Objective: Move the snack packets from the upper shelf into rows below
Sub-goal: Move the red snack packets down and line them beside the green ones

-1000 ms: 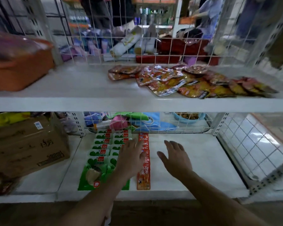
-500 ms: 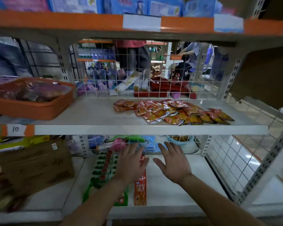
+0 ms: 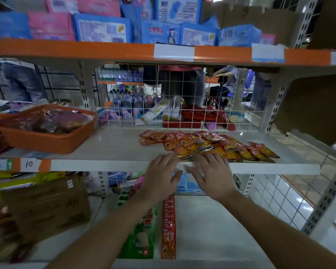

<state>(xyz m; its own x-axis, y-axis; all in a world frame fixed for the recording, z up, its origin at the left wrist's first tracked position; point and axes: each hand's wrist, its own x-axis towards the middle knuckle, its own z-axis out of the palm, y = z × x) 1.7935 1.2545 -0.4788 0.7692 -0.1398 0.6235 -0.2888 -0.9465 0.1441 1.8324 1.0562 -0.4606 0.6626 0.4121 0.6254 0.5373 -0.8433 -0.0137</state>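
Hovering at the upper shelf [image 3: 105,146] front edge, orange basket [image 3: 43,140] far left, left hand [image 3: 161,177] fingers spread and empty, red packet row [image 3: 168,226] on the lower shelf [image 3: 211,230] beneath, right hand [image 3: 213,177] spread, empty, fingertips at the near edge of the heaped snack packets [image 3: 231,146] on the upper shelf

Bare shelf [image 3: 114,146] lies open between tray [image 3: 45,141] and packets [image 3: 208,144]; grid [image 3: 182,113] blocks the back; below, open room right of the red row [image 3: 168,228]; box [image 3: 43,208] crowds left.
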